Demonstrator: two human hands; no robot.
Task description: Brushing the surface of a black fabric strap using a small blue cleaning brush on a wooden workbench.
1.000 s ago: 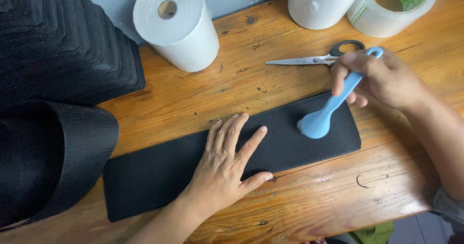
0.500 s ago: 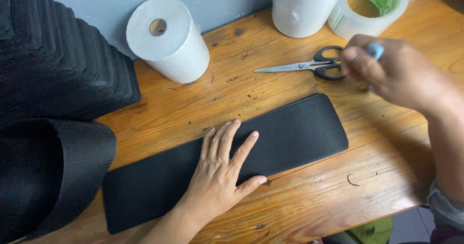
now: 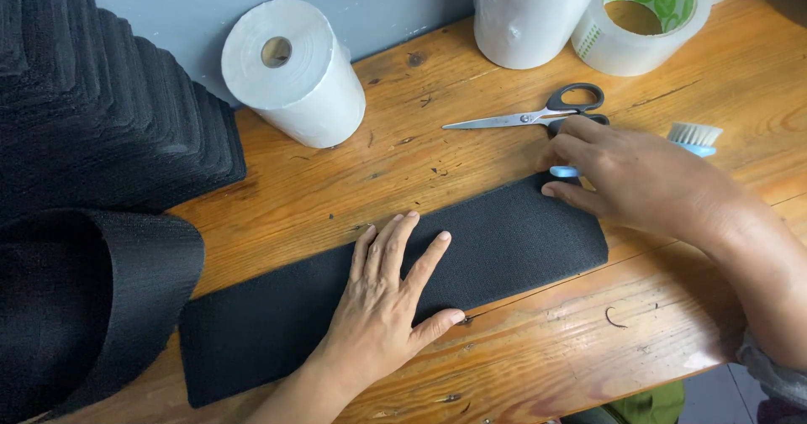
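Long flat black fabric strip [image 3: 395, 298]: lower centre, lying on wooden worktop [image 3: 714, 121]. Left hand [image 3: 391, 310]: flat on strip, fingers spread. Right hand [image 3: 639, 176]: centre right, grip closed around light-blue white-bristled brush [image 3: 693, 136], beside black-handled steel scissors [image 3: 530, 115].

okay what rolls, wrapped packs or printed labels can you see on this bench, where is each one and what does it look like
White paper roll: back left by the grey wall, lying tilted, hollow core showing.
Wrapped white roll: back centre, upright, in clear film.
Tape roll: back right, touching the wrapped roll, white with a green leaf-like print around its inner ring.
No signs or screens in view.
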